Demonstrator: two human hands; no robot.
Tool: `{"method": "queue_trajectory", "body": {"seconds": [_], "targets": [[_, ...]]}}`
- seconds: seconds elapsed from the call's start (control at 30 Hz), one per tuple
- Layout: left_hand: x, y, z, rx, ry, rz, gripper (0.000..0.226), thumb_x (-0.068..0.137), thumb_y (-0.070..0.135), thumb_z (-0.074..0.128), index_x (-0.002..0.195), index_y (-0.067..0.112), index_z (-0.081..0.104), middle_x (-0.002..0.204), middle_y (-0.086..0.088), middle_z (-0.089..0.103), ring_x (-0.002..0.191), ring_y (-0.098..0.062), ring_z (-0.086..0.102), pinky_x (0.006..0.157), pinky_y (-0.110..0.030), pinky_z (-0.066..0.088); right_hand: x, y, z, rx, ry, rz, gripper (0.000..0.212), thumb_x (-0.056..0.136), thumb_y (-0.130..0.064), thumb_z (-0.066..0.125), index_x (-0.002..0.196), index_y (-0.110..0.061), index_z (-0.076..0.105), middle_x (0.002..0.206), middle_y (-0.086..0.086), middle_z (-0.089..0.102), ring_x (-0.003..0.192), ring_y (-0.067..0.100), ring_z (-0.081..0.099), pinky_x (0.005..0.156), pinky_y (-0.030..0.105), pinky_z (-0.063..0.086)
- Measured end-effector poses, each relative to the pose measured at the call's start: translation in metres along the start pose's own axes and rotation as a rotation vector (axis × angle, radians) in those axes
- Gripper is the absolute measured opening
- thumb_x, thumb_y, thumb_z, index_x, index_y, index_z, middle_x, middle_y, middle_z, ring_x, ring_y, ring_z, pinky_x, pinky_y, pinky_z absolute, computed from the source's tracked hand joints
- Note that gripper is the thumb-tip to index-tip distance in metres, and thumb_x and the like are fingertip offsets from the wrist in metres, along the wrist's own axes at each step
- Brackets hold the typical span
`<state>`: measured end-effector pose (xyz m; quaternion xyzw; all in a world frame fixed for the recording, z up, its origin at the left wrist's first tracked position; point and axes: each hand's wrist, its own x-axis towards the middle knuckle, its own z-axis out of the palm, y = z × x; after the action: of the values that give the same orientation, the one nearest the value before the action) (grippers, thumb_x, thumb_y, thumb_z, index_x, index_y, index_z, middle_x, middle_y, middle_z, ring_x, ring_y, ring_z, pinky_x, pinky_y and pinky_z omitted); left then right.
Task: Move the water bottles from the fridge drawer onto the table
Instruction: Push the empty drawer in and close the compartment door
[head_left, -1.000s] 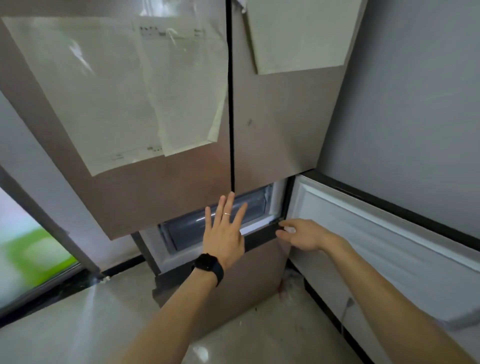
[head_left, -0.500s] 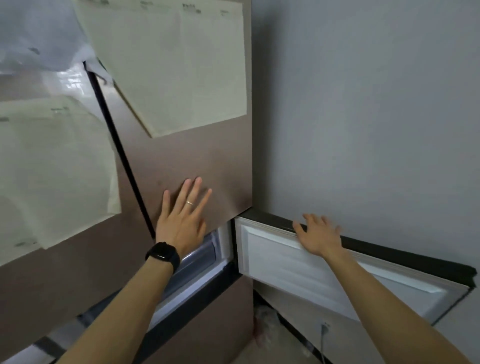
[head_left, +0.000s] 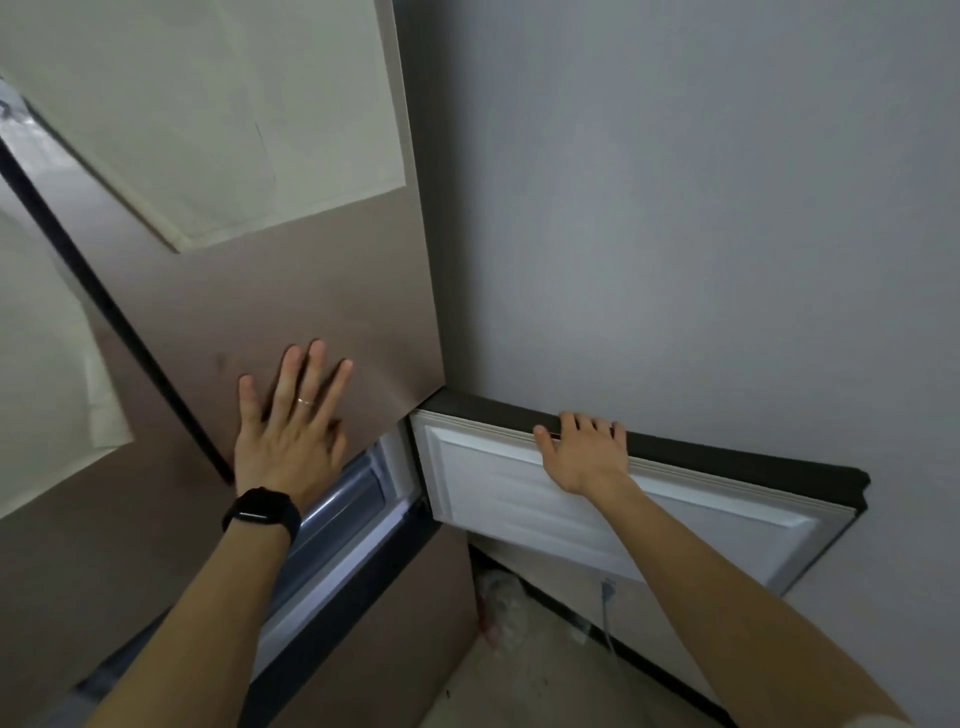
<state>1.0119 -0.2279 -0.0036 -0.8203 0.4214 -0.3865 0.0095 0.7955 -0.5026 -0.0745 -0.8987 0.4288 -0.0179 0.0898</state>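
Grey wall (head_left: 675, 208) fills the right side, with the brown fridge (head_left: 322, 291) beside it and a small lower door (head_left: 597, 499) swung open against that wall. Judging by this, the opening step is in hand: the right hand (head_left: 584, 452) curls its fingers over the door's top edge, the left hand (head_left: 288, 431) lies spread flat on the fridge front. No bottles or table show; next the drawer (head_left: 343, 499) behind the door must slide out.
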Motion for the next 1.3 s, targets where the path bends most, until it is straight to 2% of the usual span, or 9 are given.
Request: {"method": "queue_trajectory", "body": {"seconds": [0.1,0.3,0.5,0.63,0.73,0.87,1.07,1.17,1.3], "targets": [[0.0,-0.001,-0.01,-0.036,-0.066,-0.007,0.094,0.079,0.025,0.075,0.159,0.021,0.024,0.169,-0.006,0.001,0.155,-0.025,-0.005,0.117,-0.054,-0.022,-0.026,-0.014,-0.001,-0.018,-0.025,0.01,0.073,0.097,-0.067,0.019,0.146,-0.016,0.039,0.148,0.012,0.047,0.132,0.036,0.043,0.111,0.054,0.025],[-0.035,-0.009,-0.033,-0.138,-0.09,0.003,0.096,0.078,0.025,0.077,0.159,0.026,0.026,0.168,-0.01,0.007,0.155,-0.027,-0.001,0.118,-0.046,-0.022,-0.077,-0.041,-0.002,0.045,-0.162,0.031,0.073,0.095,-0.066,0.036,0.15,-0.019,0.032,0.152,0.008,0.041,0.13,0.038,0.044,0.105,0.052,0.03],[-0.121,-0.053,-0.051,-0.121,-0.12,0.013,0.092,0.078,0.021,0.076,0.157,0.025,0.032,0.167,-0.012,0.014,0.155,-0.027,0.003,0.119,-0.044,-0.018,-0.122,-0.066,0.014,0.562,-0.328,-0.114,0.086,0.085,-0.064,0.064,0.152,-0.018,0.036,0.15,0.004,0.045,0.128,0.025,0.053,0.109,0.042,0.042],[-0.173,-0.083,-0.065,-0.062,-0.134,-0.019,0.084,0.081,0.021,0.072,0.156,0.026,0.035,0.168,-0.01,0.014,0.155,-0.026,0.004,0.119,-0.047,-0.018,-0.168,-0.096,0.037,0.754,-0.345,-0.122,0.105,0.071,-0.065,0.075,0.156,-0.023,0.03,0.158,0.003,0.026,0.14,0.026,0.04,0.113,0.039,0.037],[-0.203,-0.104,-0.077,-0.019,-0.151,-0.034,0.083,0.082,0.023,0.071,0.156,0.027,0.034,0.168,-0.008,0.013,0.155,-0.025,0.005,0.118,-0.047,-0.021,-0.218,-0.123,0.064,0.876,-0.334,-0.085,0.124,0.056,-0.077,0.073,0.159,-0.031,0.02,0.166,-0.003,0.012,0.146,0.024,0.03,0.117,0.047,0.032],[-0.228,-0.128,-0.088,0.022,-0.164,-0.049,0.082,0.085,0.025,0.069,0.157,0.029,0.03,0.169,-0.006,0.007,0.154,-0.019,-0.008,0.117,-0.048,-0.023,-0.275,-0.166,0.096,1.037,-0.265,-0.063,0.113,0.061,-0.088,0.064,0.156,-0.041,0.024,0.166,-0.014,0.002,0.151,0.017,0.019,0.12,0.044,0.026],[-0.254,-0.149,-0.1,0.109,-0.106,-0.147,0.072,0.093,0.033,0.055,0.159,0.032,0.025,0.169,-0.004,0.0,0.156,-0.024,-0.001,0.119,-0.053,-0.018,-0.303,-0.223,0.12,1.149,-0.132,-0.088,0.088,0.088,-0.073,0.05,0.159,-0.041,0.008,0.168,-0.009,-0.001,0.153,0.013,0.006,0.12,0.034,0.011],[-0.263,-0.169,-0.101,0.205,-0.08,-0.098,0.07,0.097,0.036,0.045,0.16,0.035,0.015,0.169,-0.001,0.002,0.156,-0.021,0.001,0.122,-0.05,-0.013,-0.311,-0.245,0.131,1.228,-0.098,-0.09,0.09,0.092,-0.067,0.044,0.16,-0.032,-0.002,0.168,-0.003,0.011,0.153,0.017,0.015,0.124,0.042,0.017],[-0.264,-0.182,-0.097,0.317,-0.039,-0.021,0.063,0.102,0.038,0.039,0.16,0.039,0.013,0.169,0.002,0.008,0.155,-0.017,0.004,0.123,-0.046,-0.009,-0.31,-0.282,0.144,1.225,-0.104,-0.025,0.081,0.101,-0.059,0.033,0.16,-0.025,-0.01,0.169,-0.003,-0.005,0.154,0.016,0.002,0.125,0.04,0.006]]}}
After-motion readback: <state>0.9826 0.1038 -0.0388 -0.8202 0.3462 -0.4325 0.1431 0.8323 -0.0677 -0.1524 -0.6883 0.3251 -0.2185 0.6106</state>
